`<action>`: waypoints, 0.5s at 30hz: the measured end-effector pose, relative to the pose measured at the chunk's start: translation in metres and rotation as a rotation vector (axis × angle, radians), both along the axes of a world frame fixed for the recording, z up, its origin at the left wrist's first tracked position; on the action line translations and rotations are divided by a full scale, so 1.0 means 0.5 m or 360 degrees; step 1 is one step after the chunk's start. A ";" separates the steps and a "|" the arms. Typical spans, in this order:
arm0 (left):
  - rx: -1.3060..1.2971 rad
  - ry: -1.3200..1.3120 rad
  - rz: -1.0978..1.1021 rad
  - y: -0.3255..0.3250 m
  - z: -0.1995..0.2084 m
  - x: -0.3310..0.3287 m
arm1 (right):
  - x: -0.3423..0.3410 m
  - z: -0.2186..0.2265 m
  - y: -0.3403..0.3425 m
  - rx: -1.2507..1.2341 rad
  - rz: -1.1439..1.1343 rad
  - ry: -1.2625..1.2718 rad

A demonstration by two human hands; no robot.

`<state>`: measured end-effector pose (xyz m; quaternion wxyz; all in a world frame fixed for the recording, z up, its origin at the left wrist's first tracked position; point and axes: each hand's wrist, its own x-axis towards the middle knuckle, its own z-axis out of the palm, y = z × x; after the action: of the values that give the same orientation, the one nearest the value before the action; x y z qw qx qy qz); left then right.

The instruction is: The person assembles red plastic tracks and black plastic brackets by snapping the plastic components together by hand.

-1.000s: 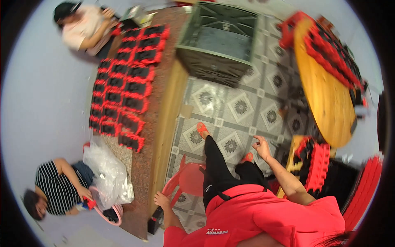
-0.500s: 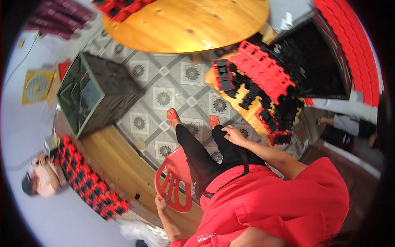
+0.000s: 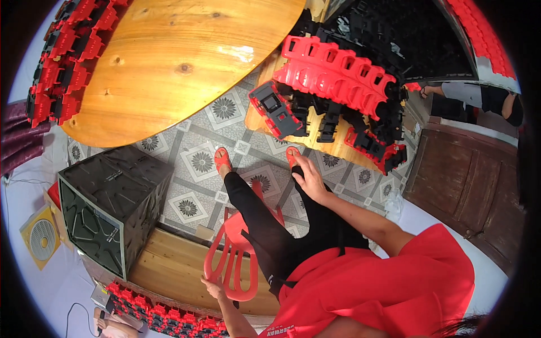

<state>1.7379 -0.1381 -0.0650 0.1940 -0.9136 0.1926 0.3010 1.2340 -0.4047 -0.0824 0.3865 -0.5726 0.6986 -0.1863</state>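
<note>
A red plastic chair [image 3: 231,259] with a slatted back is under or just behind my legs. My left hand [image 3: 213,288] is closed round the rim of its backrest. On my right knee lies my right hand [image 3: 310,180], fingers stretched out, holding nothing. Ahead of that knee stands a low wooden table [image 3: 256,121]. It bears a row of joined red plastic pieces [image 3: 338,76], black parts [image 3: 328,124] and a red-and-black plastic assembly [image 3: 276,110] at its near left edge.
A large oval wooden table [image 3: 169,73] stands ahead, with red-and-black assemblies [image 3: 73,62] stacked on its left end. A dark crate [image 3: 118,191] is to my left, by a wooden bench [image 3: 191,265]. Another person [image 3: 115,325] is at the lower left; brown doors [image 3: 462,186] stand right.
My view has swung and come nearer the oval table, which now fills more of the upper left. The left hand keeps its hold on the chair; the right hand stays at the knee.
</note>
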 end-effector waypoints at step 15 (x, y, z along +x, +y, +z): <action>-0.0281 0.0987 0.0603 0.069 -0.060 0.043 | 0.040 0.021 -0.258 -0.0673 -0.0026 0.0813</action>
<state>1.7594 -0.1035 -0.0952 -0.0123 -0.8116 0.0949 0.5763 1.2540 -0.5335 -0.0718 0.0699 -0.6629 0.7232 -0.1808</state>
